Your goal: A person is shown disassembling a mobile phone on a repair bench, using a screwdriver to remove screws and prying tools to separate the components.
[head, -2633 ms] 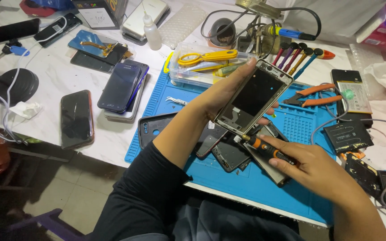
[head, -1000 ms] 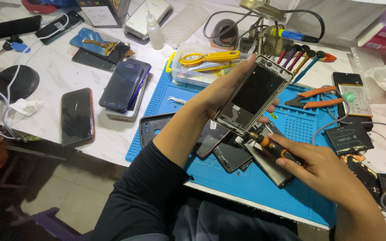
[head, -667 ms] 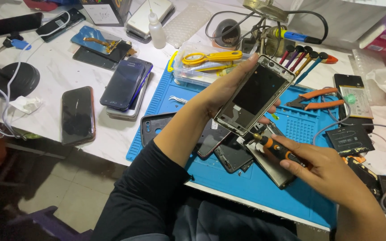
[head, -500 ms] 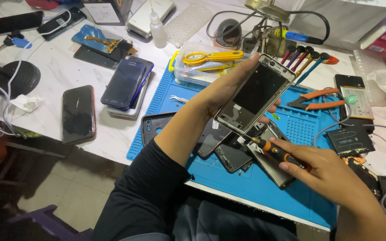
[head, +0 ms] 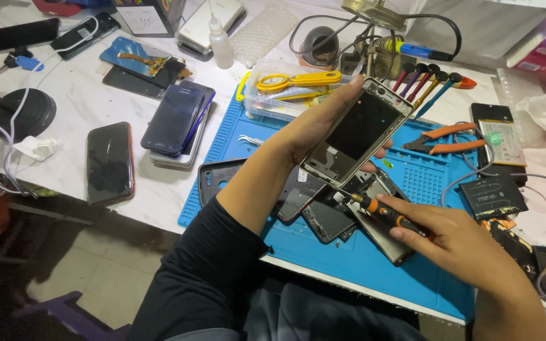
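Note:
My left hand holds an opened phone frame tilted up above the blue work mat, inner side facing me. My right hand grips a small black and orange screwdriver. Its tip touches the lower edge of the phone frame. Under the frame lie several dark phone parts and covers on the mat.
Orange pliers, a clear box with yellow scissors and a row of screwdrivers sit at the mat's back. Several phones lie on the white table to the left. Batteries and cables lie at the right.
The screwdriver tip has stayed at the frame's lower edge. My right hand shifted slightly, and the view drifted a little.

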